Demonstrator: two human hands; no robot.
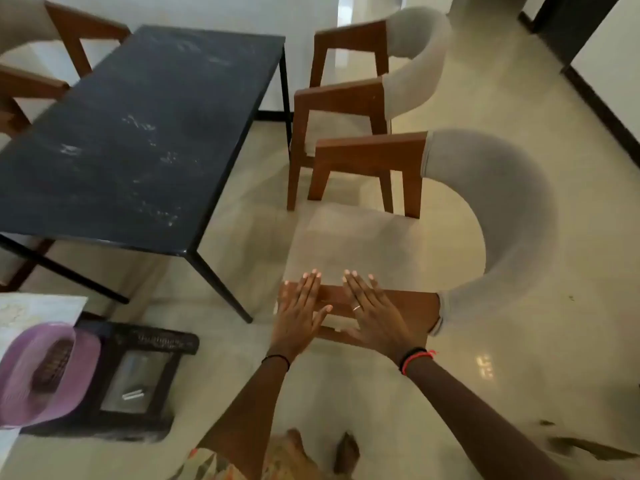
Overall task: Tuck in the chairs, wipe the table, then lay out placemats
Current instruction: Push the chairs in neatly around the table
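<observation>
the chair-tucking step is in hand: the left grip [299, 313] and right grip [370, 315] lie flat with fingers straight, holding nothing, pressed side by side on the near wooden armrest [414, 306] of the nearest chair [360, 244], which stands pulled out, apart from the dark counter [138, 133]. the next move likely calls for curling round that armrest and steering the seat in under the counter's long edge. the second chair [343, 98] beyond also stands out, and the smeared counter top looks not yet wiped.
</observation>
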